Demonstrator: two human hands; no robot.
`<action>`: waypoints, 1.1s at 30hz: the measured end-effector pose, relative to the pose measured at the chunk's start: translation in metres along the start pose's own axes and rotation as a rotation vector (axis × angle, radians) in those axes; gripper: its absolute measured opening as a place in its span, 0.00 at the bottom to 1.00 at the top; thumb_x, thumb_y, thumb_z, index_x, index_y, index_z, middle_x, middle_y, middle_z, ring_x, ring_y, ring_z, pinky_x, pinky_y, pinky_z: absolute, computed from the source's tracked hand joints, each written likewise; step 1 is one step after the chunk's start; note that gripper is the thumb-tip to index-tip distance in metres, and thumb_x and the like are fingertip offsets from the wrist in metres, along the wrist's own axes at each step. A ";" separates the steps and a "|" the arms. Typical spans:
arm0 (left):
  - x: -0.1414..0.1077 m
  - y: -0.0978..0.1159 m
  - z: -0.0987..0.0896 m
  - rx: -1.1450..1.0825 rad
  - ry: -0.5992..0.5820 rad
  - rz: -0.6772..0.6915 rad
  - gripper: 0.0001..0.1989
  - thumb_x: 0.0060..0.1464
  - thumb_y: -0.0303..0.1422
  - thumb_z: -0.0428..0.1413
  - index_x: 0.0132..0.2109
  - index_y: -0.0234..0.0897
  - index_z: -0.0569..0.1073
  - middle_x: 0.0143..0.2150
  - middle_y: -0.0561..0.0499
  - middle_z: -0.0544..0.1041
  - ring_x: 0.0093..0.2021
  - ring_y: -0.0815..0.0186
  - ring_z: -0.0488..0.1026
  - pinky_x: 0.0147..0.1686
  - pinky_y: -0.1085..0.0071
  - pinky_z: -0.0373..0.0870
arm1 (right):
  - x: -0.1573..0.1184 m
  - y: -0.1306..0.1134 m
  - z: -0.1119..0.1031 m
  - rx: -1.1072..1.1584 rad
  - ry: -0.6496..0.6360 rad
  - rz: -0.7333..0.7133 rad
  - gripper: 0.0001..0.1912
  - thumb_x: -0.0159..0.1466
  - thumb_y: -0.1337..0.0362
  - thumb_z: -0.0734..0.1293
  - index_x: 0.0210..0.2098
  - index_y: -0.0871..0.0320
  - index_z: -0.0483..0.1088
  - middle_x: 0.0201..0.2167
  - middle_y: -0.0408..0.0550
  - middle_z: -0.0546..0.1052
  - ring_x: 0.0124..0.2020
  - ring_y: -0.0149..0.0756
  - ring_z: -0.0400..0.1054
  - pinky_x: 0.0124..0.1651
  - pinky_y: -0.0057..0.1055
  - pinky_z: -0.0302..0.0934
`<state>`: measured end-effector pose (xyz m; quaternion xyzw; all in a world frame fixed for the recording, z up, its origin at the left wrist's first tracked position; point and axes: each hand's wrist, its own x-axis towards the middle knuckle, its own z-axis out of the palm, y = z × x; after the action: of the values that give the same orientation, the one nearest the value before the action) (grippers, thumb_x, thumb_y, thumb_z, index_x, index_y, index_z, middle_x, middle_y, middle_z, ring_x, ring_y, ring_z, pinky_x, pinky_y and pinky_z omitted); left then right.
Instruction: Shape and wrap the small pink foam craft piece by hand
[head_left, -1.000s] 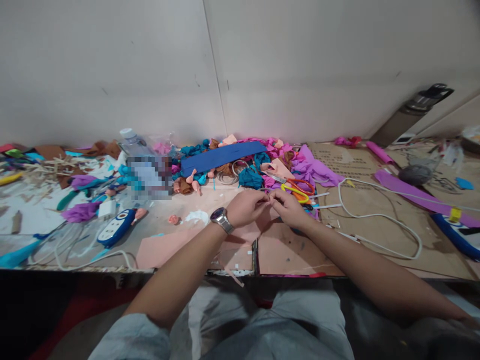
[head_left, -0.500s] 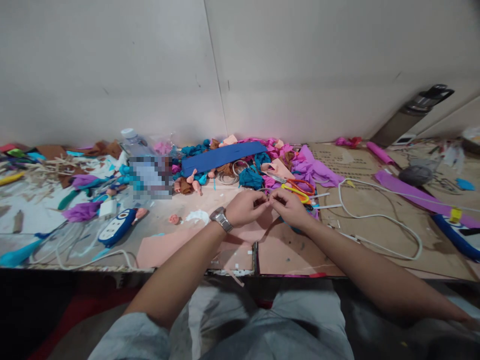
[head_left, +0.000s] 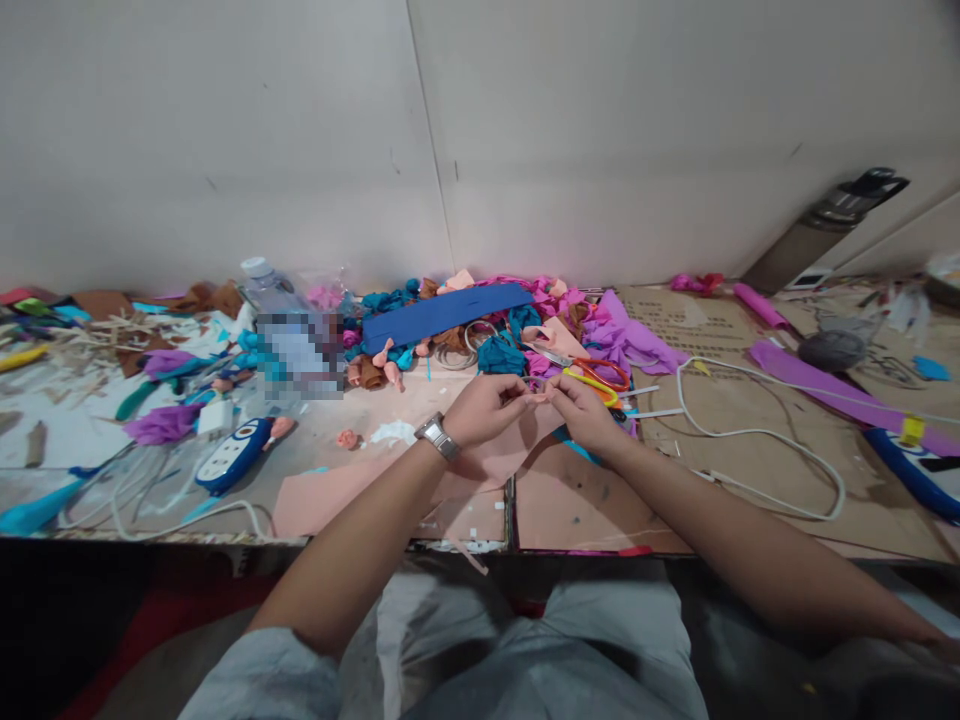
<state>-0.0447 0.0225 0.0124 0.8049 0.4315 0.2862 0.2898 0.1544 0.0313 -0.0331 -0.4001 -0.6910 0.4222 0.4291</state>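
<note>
At the far left of the table (head_left: 720, 420) lie pale strips (head_left: 90, 335) and purple scraps (head_left: 161, 422), then a blue-and-white remote (head_left: 231, 455) with white cables around it. Behind stands a water bottle (head_left: 281, 320), its label blurred. A peach sheet (head_left: 352, 490) lies flat at the near edge.

The left hand (head_left: 484, 408), a watch (head_left: 437, 437) on its wrist, is raised just above the table, fingers curled, thumb and forefinger pinched together. Its fingertips meet those of the right hand (head_left: 581, 412), also pinched. Between them sits a small pink piece (head_left: 534, 398), too small to tell what it is; both hands seem clamped on it.

Behind the hands a blue strip (head_left: 442, 310) lies across a heap of teal, pink and brown scraps. Just beyond the right hand lie orange-and-yellow scissors (head_left: 596, 378), near purple cloth (head_left: 630, 340). Further right a white cord (head_left: 757, 435) loops over the cardboard, then a purple band (head_left: 817, 385), a blue tool (head_left: 911, 470) and a flask (head_left: 825, 225) by the wall
</note>
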 end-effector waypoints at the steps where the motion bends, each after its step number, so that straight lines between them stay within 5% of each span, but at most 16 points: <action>1: 0.000 -0.001 -0.001 0.002 0.003 -0.004 0.17 0.62 0.43 0.52 0.37 0.34 0.77 0.33 0.49 0.78 0.33 0.67 0.71 0.34 0.72 0.62 | 0.000 0.000 0.000 0.011 0.002 0.001 0.12 0.67 0.56 0.60 0.30 0.55 0.62 0.25 0.40 0.62 0.28 0.33 0.57 0.31 0.29 0.54; 11: 0.001 -0.001 -0.004 0.012 -0.012 -0.014 0.16 0.62 0.42 0.53 0.35 0.34 0.76 0.33 0.49 0.78 0.33 0.66 0.71 0.34 0.71 0.62 | 0.000 0.005 0.001 0.023 0.022 0.028 0.12 0.66 0.55 0.62 0.30 0.56 0.64 0.24 0.40 0.65 0.27 0.32 0.59 0.30 0.28 0.56; 17: 0.000 -0.002 -0.003 0.017 -0.028 -0.017 0.13 0.61 0.39 0.53 0.35 0.35 0.76 0.32 0.50 0.78 0.33 0.67 0.71 0.33 0.72 0.62 | -0.002 -0.001 -0.001 -0.021 0.019 -0.002 0.11 0.59 0.60 0.69 0.40 0.56 0.74 0.39 0.48 0.78 0.40 0.39 0.72 0.45 0.36 0.65; 23: 0.000 -0.004 -0.003 -0.053 -0.097 0.010 0.17 0.62 0.43 0.53 0.36 0.34 0.77 0.31 0.52 0.76 0.31 0.69 0.68 0.31 0.73 0.60 | -0.002 -0.003 -0.001 -0.062 0.001 0.002 0.09 0.61 0.59 0.69 0.34 0.58 0.76 0.31 0.48 0.80 0.34 0.39 0.74 0.38 0.35 0.67; 33: 0.002 -0.012 0.000 -0.205 -0.106 -0.079 0.14 0.58 0.41 0.56 0.38 0.33 0.79 0.29 0.52 0.76 0.28 0.71 0.66 0.29 0.75 0.58 | -0.004 -0.008 -0.001 -0.093 0.072 -0.074 0.06 0.61 0.62 0.70 0.35 0.57 0.78 0.33 0.48 0.81 0.35 0.39 0.75 0.40 0.35 0.68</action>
<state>-0.0505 0.0294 0.0041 0.7675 0.4154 0.2742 0.4039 0.1552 0.0255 -0.0258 -0.4087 -0.7082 0.3587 0.4502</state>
